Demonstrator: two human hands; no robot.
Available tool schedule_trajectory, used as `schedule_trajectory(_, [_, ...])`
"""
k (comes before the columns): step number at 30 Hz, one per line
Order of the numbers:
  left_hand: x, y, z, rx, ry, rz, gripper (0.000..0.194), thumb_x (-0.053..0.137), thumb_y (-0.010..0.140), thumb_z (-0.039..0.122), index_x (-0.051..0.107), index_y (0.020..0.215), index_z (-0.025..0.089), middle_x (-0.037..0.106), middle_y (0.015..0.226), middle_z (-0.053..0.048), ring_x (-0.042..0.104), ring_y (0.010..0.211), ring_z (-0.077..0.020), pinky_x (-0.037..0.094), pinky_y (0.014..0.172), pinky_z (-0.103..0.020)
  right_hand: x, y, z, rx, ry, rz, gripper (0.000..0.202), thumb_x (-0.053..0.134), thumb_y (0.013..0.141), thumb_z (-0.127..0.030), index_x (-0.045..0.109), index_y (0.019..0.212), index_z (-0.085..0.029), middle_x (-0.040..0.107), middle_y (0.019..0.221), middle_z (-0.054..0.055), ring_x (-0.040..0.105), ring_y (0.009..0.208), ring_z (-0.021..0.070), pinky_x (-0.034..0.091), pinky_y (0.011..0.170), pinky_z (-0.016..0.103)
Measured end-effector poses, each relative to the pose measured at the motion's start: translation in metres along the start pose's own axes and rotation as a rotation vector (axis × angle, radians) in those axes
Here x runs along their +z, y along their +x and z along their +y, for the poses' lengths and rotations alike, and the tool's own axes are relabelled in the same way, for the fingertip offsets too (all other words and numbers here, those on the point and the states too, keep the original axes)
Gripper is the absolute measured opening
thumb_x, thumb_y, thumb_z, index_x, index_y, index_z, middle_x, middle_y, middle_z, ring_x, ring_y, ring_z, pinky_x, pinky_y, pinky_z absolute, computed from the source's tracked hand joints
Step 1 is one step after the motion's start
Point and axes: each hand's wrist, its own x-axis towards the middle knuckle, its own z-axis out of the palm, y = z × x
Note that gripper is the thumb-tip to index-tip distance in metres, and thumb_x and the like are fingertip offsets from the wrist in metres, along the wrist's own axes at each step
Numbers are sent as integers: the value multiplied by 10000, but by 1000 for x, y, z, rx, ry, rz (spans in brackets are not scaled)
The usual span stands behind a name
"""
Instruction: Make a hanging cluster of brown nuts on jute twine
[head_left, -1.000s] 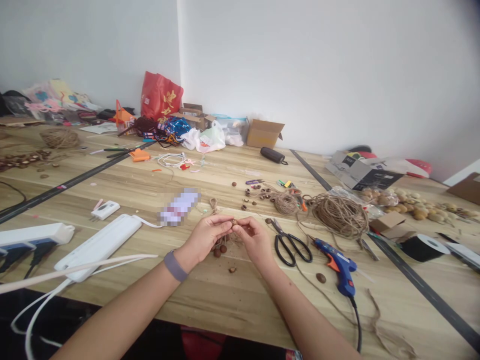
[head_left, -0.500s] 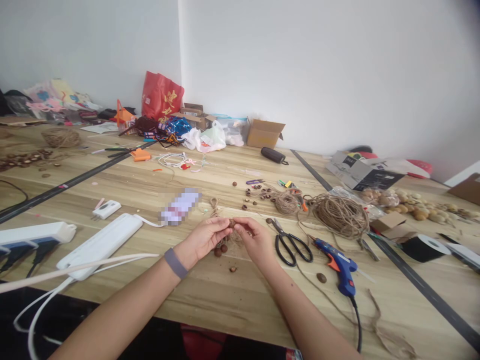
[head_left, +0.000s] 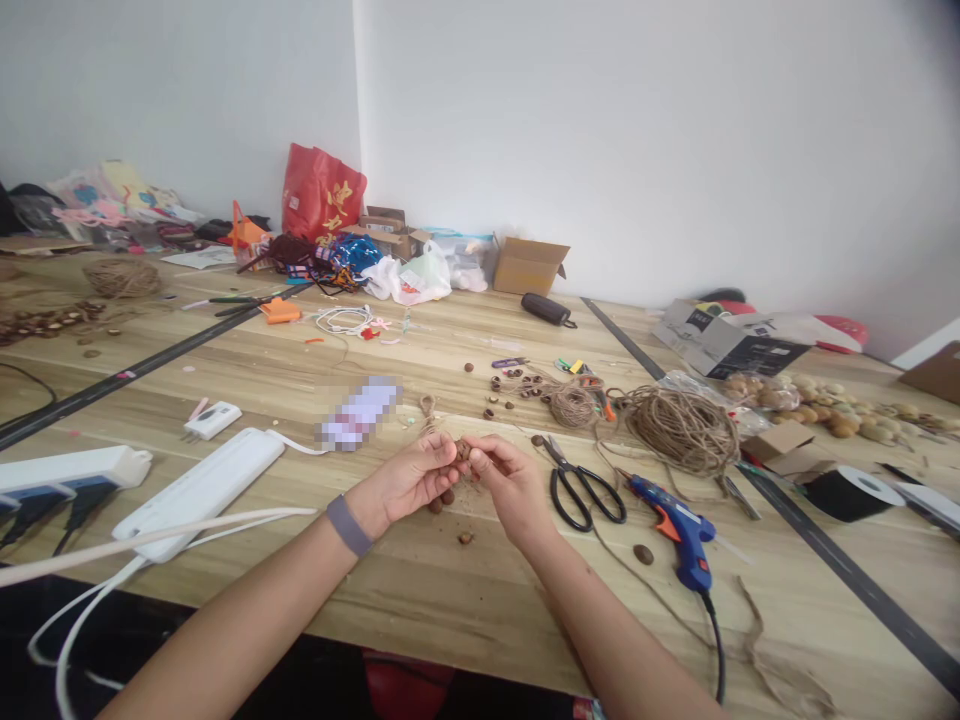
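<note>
Between the fingertips of my left hand (head_left: pixel 412 478) and my right hand (head_left: pixel 510 485) is a small brown nut shell (head_left: pixel 463 449); both hands are closed on it just above the table. Under my left fingers lie more round brown nuts (head_left: pixel 436 505), partly hidden. A looped jute cord (head_left: pixel 427 402) sticks out behind the left hand. One loose shell piece (head_left: pixel 466 538) rests in front of my hands. Black-handled scissors (head_left: pixel 586 488) lie to the right of my right hand, with a blue glue gun (head_left: pixel 679 530) farther right.
Beyond my hands are several nut shells (head_left: pixel 491 413), a small twine ball (head_left: pixel 574 405) and a big twine coil (head_left: pixel 682 430). A white power strip (head_left: pixel 199 492) and a blurred-out phone (head_left: pixel 360 413) lie left. Cardboard boxes (head_left: pixel 529 266) and bags line the wall.
The nut shell has been turned a little between my fingertips and shows more of its surface. Both hands stay in nearly the same place.
</note>
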Motion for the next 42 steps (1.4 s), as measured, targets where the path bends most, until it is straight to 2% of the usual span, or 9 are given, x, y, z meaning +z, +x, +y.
schedule_trajectory(3, [0, 0, -1, -16, -25, -21, 340, 869, 685, 253, 558, 764, 138, 670, 662, 11, 603, 520, -28, 476, 529, -92, 2, -1, -1, 21, 49, -7, 234, 729, 793, -462, 767, 895, -255, 678, 806, 22, 617, 717, 165, 519, 671, 298])
schedule_trajectory(9, [3, -1, 0, -28, -34, -22, 301, 844, 722, 227, 585, 832, 118, 663, 662, 6, 612, 519, -33, 487, 527, -91, 5, -3, -4, 12, 101, -20, 210, 732, 805, -457, 764, 893, -269, 645, 796, 10, 604, 695, 152, 518, 649, 286])
schedule_trajectory(16, [2, 1, 0, -1, -30, 44, 234, 803, 767, 177, 578, 805, 127, 648, 657, 26, 620, 525, -30, 504, 543, -90, -3, 1, -5, -53, -46, -63, 253, 718, 817, -440, 751, 996, -264, 675, 926, 52, 650, 821, 190, 554, 735, 329])
schedule_trajectory(19, [4, 1, 2, 8, -8, 64, 218, 815, 751, 182, 619, 819, 114, 657, 659, 14, 620, 530, -43, 498, 520, -107, -6, 3, -7, -107, -133, -76, 233, 696, 836, -406, 745, 1011, -260, 686, 916, 51, 652, 812, 184, 552, 737, 321])
schedule_trajectory(22, [9, 0, 1, 70, 39, 93, 240, 844, 707, 203, 667, 842, 113, 677, 692, 7, 621, 553, -52, 502, 534, -127, -7, 4, -10, -156, -241, -37, 209, 672, 852, -369, 739, 1009, -250, 684, 885, 48, 644, 805, 182, 545, 731, 312])
schedule_trajectory(26, [16, -2, -2, 224, 126, 179, 332, 877, 632, 205, 712, 910, 129, 734, 862, -42, 684, 727, -108, 544, 674, -188, -6, 3, -10, -147, -279, 79, 196, 655, 852, -365, 727, 983, -238, 692, 897, 53, 644, 805, 185, 546, 730, 315])
schedule_trajectory(30, [20, -5, -5, 292, 228, 236, 403, 874, 597, 244, 707, 952, 149, 731, 823, -42, 665, 667, -132, 515, 571, -213, -3, 2, -6, -118, -222, 146, 197, 672, 834, -389, 719, 944, -232, 699, 917, 59, 649, 813, 188, 549, 717, 316])
schedule_trajectory(36, [15, -4, -9, 223, 336, 282, 457, 797, 670, 325, 674, 1081, 165, 704, 791, -10, 546, 392, -94, 420, 345, -228, 4, -1, -1, -63, -117, 138, 207, 701, 810, -388, 725, 936, -225, 717, 876, 54, 661, 778, 183, 557, 715, 321])
schedule_trajectory(42, [15, -6, -7, 240, 387, 300, 440, 777, 671, 289, 673, 1076, 154, 706, 810, -23, 564, 386, -107, 430, 322, -236, 2, 0, 0, -42, -56, 116, 211, 722, 792, -375, 733, 941, -226, 738, 901, 54, 686, 819, 192, 572, 749, 334])
